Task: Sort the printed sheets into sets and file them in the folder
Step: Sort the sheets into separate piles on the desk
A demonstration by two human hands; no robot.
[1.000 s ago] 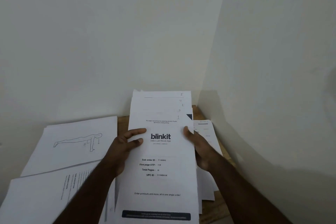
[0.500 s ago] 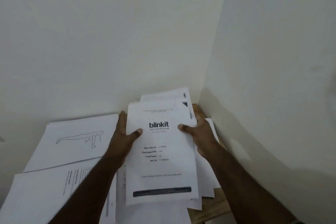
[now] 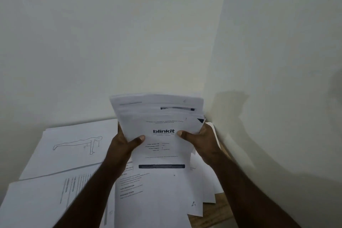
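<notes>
I hold a stack of printed sheets [image 3: 161, 124] upright above the table, its front page printed with "blinkit". My left hand [image 3: 124, 144] grips the stack's left edge, thumb on the front page. My right hand [image 3: 199, 139] grips the right edge, thumb likewise on the front. The sheets fan apart at the top. Below the stack lie more printed sheets [image 3: 153, 194] with text. No folder is visible.
A sheet with a push-up line drawing [image 3: 74, 146] lies at the left on other paper. Another text sheet [image 3: 42, 203] lies at the bottom left. A strip of wooden table [image 3: 212, 214] shows at the lower right. Walls meet in a corner right behind the papers.
Both hands have carried the stack away from me towards the wall corner and tipped it more upright. My grip has shifted to the stack's edges, and its top sheets have fanned apart.
</notes>
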